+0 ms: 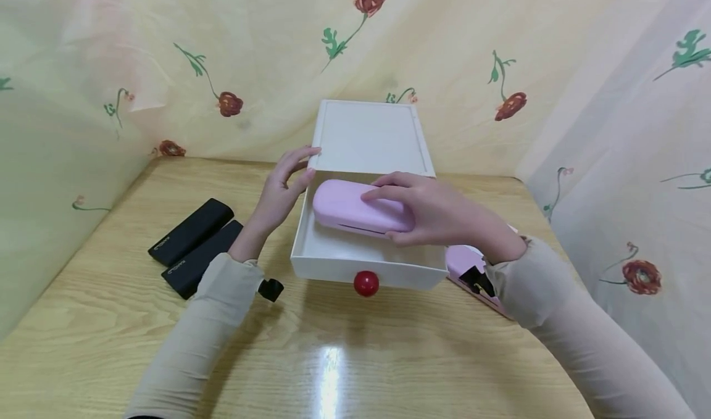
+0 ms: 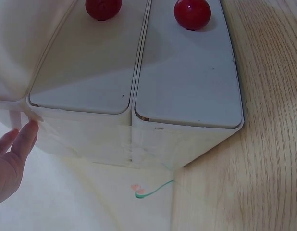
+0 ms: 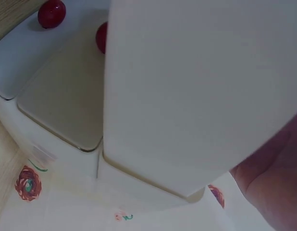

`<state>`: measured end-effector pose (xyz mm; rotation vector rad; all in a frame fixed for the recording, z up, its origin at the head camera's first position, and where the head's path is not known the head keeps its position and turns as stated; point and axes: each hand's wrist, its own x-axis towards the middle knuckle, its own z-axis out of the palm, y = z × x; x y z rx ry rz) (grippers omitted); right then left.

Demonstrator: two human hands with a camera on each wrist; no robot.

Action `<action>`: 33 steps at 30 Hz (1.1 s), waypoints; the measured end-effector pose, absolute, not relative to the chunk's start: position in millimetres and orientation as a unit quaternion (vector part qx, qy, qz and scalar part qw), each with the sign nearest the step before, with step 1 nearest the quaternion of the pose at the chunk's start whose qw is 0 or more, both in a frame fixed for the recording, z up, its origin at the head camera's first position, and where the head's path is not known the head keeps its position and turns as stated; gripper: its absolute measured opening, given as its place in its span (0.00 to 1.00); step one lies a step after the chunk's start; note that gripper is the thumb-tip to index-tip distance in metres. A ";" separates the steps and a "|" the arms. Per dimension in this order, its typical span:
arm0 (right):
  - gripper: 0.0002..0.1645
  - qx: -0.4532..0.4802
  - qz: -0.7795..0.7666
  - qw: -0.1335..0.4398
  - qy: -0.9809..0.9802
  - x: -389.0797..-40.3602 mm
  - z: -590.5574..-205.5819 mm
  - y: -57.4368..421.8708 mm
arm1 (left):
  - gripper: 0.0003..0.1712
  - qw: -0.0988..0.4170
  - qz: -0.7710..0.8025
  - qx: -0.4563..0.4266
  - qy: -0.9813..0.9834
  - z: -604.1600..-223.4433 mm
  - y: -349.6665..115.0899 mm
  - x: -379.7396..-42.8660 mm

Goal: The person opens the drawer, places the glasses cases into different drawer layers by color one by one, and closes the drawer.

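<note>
A white drawer unit [image 1: 369, 136] stands on the table with its top drawer [image 1: 366, 269] pulled out. In that drawer is a lilac glasses case [image 1: 347, 203]. My right hand [image 1: 430, 209] grips the case from its right side, thumb at the front and fingers over the top. My left hand [image 1: 283, 187] rests its fingertips against the unit's left edge; its fingers look relaxed and hold nothing. In the right wrist view, the drawer's side wall [image 3: 196, 86] hides the case, and only part of my right hand [image 3: 273, 173] shows.
Two black boxes [image 1: 191, 231] lie on the table at the left. A pink case [image 1: 466, 265] with a black patch lies at the right, partly under my right forearm. Two shut lower drawers [image 2: 187, 77] carry red knobs [image 2: 192, 13]. Floral cloth [image 1: 266, 49] hangs behind.
</note>
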<state>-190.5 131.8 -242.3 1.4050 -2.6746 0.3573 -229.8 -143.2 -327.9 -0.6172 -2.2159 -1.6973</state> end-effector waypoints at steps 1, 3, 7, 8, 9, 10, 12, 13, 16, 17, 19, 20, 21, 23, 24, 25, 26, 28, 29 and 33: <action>0.32 0.458 0.115 0.043 -0.880 -191.1 -243.2 131.1 | 0.23 0.141 -0.589 -0.214 -0.767 -328.0 -143.1 -229.9; 0.32 0.451 0.111 0.031 -0.885 -192.1 -245.5 129.7 | 0.23 0.141 -0.589 -0.215 -0.766 -328.8 -143.1 -230.5; 0.33 0.443 0.116 0.017 -0.889 -192.8 -251.0 127.8 | 0.23 0.139 -0.587 -0.215 -0.768 -329.9 -142.8 -230.4; 0.33 0.442 0.116 0.016 -0.889 -192.9 -252.2 127.6 | 0.23 0.139 -0.586 -0.216 -0.769 -330.1 -142.7 -230.3; 0.33 0.443 0.117 0.018 -0.889 -193.1 -253.4 127.4 | 0.23 0.138 -0.586 -0.215 -0.769 -330.1 -142.7 -230.1; 0.34 0.443 0.116 0.020 -0.889 -193.3 -254.3 127.2 | 0.23 0.138 -0.586 -0.216 -0.769 -330.2 -142.7 -230.2; 0.34 0.444 0.112 0.026 -0.889 -193.9 -255.5 126.6 | 0.23 0.140 -0.585 -0.215 -0.769 -329.9 -142.6 -229.8; 0.34 0.444 0.109 0.029 -0.889 -194.1 -255.6 126.3 | 0.23 0.141 -0.584 -0.215 -0.770 -329.6 -142.6 -229.7; 0.35 0.440 0.098 0.029 -0.892 -195.0 -255.1 124.9 | 0.23 0.144 -0.583 -0.217 -0.770 -328.8 -143.0 -230.0; 0.35 0.438 0.094 0.028 -0.893 -195.4 -254.6 124.4 | 0.23 0.146 -0.583 -0.217 -0.769 -328.4 -143.0 -229.9; 0.36 0.436 0.087 0.026 -0.895 -196.3 -253.2 123.1 | 0.23 0.148 -0.584 -0.219 -0.768 -328.1 -143.6 -230.7; 0.37 0.435 0.082 0.026 -0.896 -196.9 -252.7 122.6 | 0.23 0.150 -0.584 -0.221 -0.766 -327.8 -143.8 -231.1; 0.37 0.434 0.078 0.027 -0.897 -197.2 -251.9 122.1 | 0.22 0.152 -0.585 -0.224 -0.765 -327.7 -144.1 -231.6; 0.38 0.428 0.070 0.026 -0.901 -197.6 -250.8 121.9 | 0.22 0.153 -0.583 -0.227 -0.765 -328.0 -144.1 -232.6; 0.38 0.425 0.065 0.025 -0.903 -197.6 -250.4 122.1 | 0.22 0.153 -0.583 -0.229 -0.765 -328.0 -144.1 -232.8; 0.38 0.421 0.062 0.024 -0.905 -197.7 -250.1 122.4 | 0.22 0.152 -0.582 -0.230 -0.765 -327.9 -144.0 -232.5; 0.38 0.417 0.059 0.023 -0.906 -197.7 -249.8 122.6 | 0.22 0.150 -0.582 -0.230 -0.765 -327.6 -143.9 -232.0; 0.38 0.414 0.057 0.022 -0.908 -198.3 -249.6 123.1 | 0.22 0.146 -0.581 -0.227 -0.767 -327.6 -143.9 -231.3; 0.38 0.414 0.057 0.023 -0.908 -198.8 -249.6 123.1 | 0.23 0.145 -0.582 -0.226 -0.768 -327.4 -144.1 -230.9; 0.38 0.407 0.056 0.025 -0.911 -201.3 -249.1 122.3 | 0.23 0.145 -0.585 -0.225 -0.766 -326.5 -143.9 -230.6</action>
